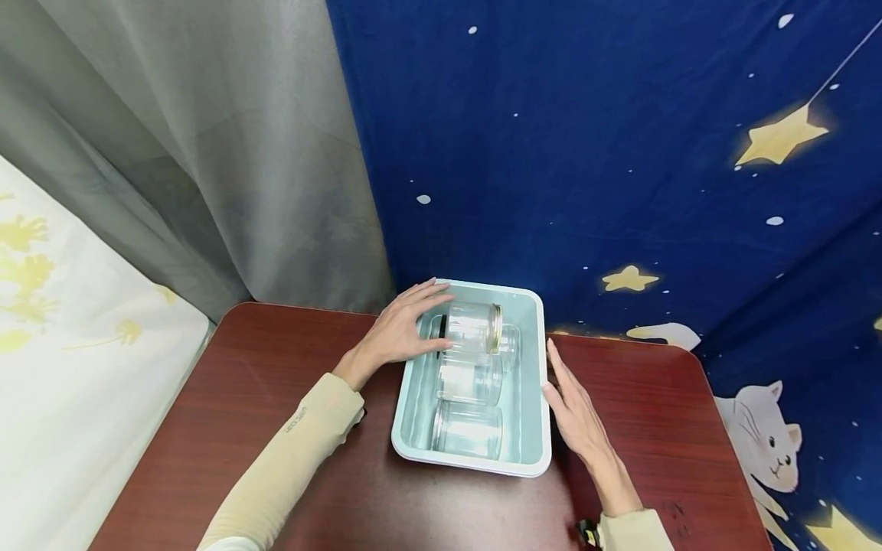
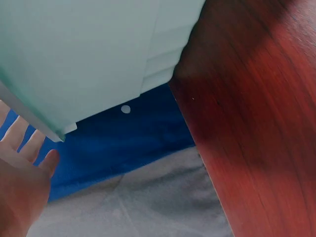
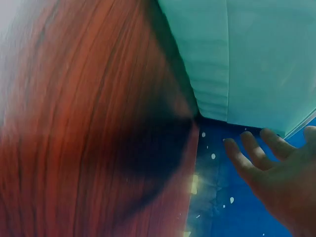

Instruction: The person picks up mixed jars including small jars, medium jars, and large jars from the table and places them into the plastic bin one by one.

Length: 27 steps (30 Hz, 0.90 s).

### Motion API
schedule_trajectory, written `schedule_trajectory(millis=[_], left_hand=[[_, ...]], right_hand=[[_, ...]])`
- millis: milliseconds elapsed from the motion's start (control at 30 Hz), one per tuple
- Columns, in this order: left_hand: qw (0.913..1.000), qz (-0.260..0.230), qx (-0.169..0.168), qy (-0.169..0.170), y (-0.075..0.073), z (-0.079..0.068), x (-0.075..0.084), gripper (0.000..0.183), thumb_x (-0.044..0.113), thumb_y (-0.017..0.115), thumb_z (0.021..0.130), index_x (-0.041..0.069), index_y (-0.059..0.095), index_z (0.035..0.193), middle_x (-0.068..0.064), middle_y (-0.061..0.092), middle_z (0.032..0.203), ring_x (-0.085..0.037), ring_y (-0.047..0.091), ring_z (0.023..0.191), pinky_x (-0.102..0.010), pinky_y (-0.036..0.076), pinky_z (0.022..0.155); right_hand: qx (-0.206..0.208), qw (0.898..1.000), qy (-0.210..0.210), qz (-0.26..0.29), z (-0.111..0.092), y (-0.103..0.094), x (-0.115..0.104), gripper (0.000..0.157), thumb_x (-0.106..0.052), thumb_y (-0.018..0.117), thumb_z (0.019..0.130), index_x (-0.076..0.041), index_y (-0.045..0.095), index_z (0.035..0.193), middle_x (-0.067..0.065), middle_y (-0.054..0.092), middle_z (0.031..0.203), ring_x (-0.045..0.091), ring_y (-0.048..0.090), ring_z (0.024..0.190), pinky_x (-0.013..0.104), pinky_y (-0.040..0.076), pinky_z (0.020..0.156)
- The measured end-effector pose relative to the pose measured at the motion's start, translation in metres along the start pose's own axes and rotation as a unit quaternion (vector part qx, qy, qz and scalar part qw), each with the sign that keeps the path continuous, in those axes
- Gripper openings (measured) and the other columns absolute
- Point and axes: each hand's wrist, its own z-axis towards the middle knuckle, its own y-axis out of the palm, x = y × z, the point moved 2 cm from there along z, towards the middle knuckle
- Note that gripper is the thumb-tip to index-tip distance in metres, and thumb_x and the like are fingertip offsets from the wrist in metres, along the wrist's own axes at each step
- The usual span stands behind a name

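A pale blue-green plastic bin (image 1: 525, 413) with a white rim stands on the table, holding several clear jars. The uppermost jar (image 1: 472, 325) lies on its side with a gold-coloured rim at its right end, overlapping another clear container (image 1: 511, 346). Below it lie a middle jar (image 1: 470, 380) and a front jar (image 1: 470, 431). My left hand (image 1: 401, 325) reaches over the bin's left rim, fingers spread and thumb beside the uppermost jar; whether it touches the jar is unclear. My right hand (image 1: 577, 409) lies along the bin's right side, fingers extended, seemingly at the rim.
The reddish-brown wooden table (image 1: 289, 360) carries the bin near its back edge. Behind it hang a blue curtain (image 1: 482, 153) with stars and a grey curtain (image 1: 289, 191). A white cloth (image 1: 83, 383) with yellow prints hangs at the left.
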Motion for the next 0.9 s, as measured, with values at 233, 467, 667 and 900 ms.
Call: schedule_trajectory(millis=[233, 467, 667, 900], left_hand=[[0.9998, 0.003, 0.004, -0.02, -0.006, -0.009, -0.007, 0.082, 0.059, 0.073, 0.081, 0.02, 0.048, 0.149, -0.001, 0.034, 0.159, -0.026, 0.026, 0.148, -0.053, 0.026, 0.113], [0.998, 0.011, 0.001, -0.062, -0.018, -0.023, -0.017, 0.078, 0.056, 0.07, 0.086, 0.023, 0.044, 0.151, 0.001, 0.031, 0.16, -0.025, 0.023, 0.149, -0.057, 0.024, 0.113], [0.995, 0.019, 0.011, -0.097, -0.026, -0.038, -0.026, 0.075, 0.055, 0.07, 0.086, 0.026, 0.045, 0.15, 0.002, 0.032, 0.16, -0.024, 0.024, 0.148, -0.056, 0.024, 0.113], [0.9939, 0.029, 0.021, -0.104, -0.031, -0.053, -0.032, 0.074, 0.057, 0.068, 0.087, 0.026, 0.045, 0.15, 0.0, 0.034, 0.159, -0.028, 0.028, 0.147, -0.057, 0.026, 0.111]], right_hand=[[0.006, 0.999, -0.005, -0.051, 0.003, -0.008, 0.01, 0.061, -0.015, 0.049, 0.104, -0.019, 0.024, 0.159, 0.006, 0.036, 0.158, 0.033, 0.037, 0.14, 0.023, 0.019, 0.112], [0.002, 0.99, -0.016, -0.138, 0.002, -0.017, 0.015, 0.06, -0.027, 0.052, 0.103, -0.018, 0.029, 0.158, 0.011, 0.034, 0.158, 0.039, 0.035, 0.14, 0.055, 0.027, 0.107], [0.009, 0.984, -0.012, -0.177, 0.001, -0.022, 0.019, 0.063, -0.032, 0.057, 0.101, -0.016, 0.033, 0.157, 0.015, 0.035, 0.157, 0.042, 0.035, 0.138, 0.055, 0.028, 0.107], [0.02, 0.979, -0.008, -0.202, 0.0, -0.025, 0.022, 0.071, -0.038, 0.064, 0.096, -0.017, 0.034, 0.156, 0.016, 0.035, 0.157, 0.042, 0.035, 0.138, 0.057, 0.027, 0.107]])
